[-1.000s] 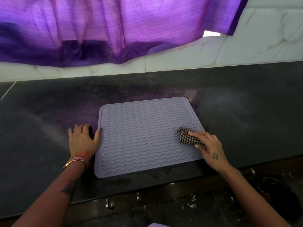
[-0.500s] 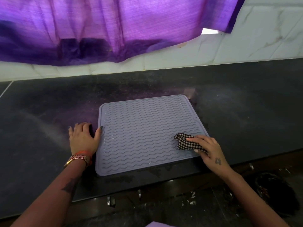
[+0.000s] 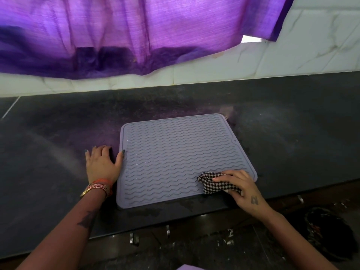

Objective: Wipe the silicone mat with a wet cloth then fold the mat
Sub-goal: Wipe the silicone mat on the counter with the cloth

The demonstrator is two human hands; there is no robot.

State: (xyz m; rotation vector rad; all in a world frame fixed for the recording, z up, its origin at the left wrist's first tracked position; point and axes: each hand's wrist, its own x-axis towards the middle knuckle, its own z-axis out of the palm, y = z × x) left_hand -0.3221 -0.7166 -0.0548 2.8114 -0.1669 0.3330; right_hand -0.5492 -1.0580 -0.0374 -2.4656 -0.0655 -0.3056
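Note:
A grey-lilac silicone mat (image 3: 175, 152) with wavy ridges lies flat on the dark counter (image 3: 58, 152), near its front edge. My right hand (image 3: 243, 189) grips a black-and-white checked cloth (image 3: 216, 183) and presses it on the mat's near right corner. My left hand (image 3: 102, 164) lies flat on the counter beside the mat's left edge, its thumb touching that edge.
A purple curtain (image 3: 136, 36) hangs over the white tiled wall (image 3: 292, 61) behind the counter. The counter's front edge runs just below the mat. Under it are metal handles (image 3: 134, 239) and a dark littered floor.
My right hand has dragged the cloth toward me, from the mat's right edge down to its near right corner. My left hand has stayed in place.

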